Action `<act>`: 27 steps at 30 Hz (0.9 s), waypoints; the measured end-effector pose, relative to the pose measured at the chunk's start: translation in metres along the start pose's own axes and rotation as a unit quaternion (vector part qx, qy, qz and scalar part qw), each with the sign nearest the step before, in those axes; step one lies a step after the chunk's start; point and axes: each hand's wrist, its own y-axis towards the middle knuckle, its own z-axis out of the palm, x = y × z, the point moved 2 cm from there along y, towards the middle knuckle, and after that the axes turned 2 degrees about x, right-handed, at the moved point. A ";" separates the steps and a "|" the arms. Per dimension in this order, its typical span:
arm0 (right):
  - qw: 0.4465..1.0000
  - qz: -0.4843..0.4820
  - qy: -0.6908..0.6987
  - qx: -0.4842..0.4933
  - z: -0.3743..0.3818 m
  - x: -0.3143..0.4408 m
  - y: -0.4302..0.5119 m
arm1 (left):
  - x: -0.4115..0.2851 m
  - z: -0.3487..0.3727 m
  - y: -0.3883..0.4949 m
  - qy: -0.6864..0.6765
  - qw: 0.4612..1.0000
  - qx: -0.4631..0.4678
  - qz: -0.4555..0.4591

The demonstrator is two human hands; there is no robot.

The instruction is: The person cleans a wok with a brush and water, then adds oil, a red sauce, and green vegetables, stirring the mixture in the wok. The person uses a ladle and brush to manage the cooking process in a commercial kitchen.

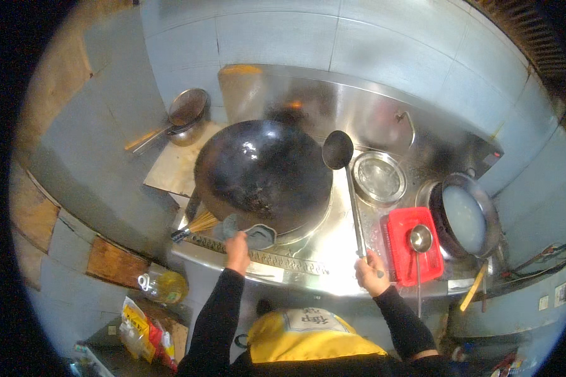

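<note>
A large dark wok (264, 174) sits on the steel stove in front of me. My left hand (237, 252) is at the wok's near rim, closed on a grey-blue cloth (262, 236) that lies over the edge. A bamboo wok brush (199, 225) rests just left of that cloth. In my right hand (371, 273) is the end of the long handle of a wok ladle (338, 150); its dark bowl is raised beside the wok's right rim.
Right of the ladle stand a round metal container (379, 177), a red plastic basket (395, 273) with a small ladle (421, 239) across it, and a pan of cloudy liquid (463, 219). Strainers (187, 109) stand at the back left. An oil jug (169, 287) is below, left.
</note>
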 end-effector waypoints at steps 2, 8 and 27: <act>1.000 -0.028 0.002 0.006 -0.034 -0.017 0.001 | -0.015 -0.010 -0.027 0.016 0.998 -0.020 0.053; 0.994 0.030 0.105 0.027 -0.100 -0.045 0.035 | -0.030 0.001 -0.094 0.143 0.979 -0.051 0.137; 0.633 -0.370 -0.672 0.100 -0.081 0.045 0.325 | 0.034 0.087 -0.224 0.690 0.539 0.180 0.448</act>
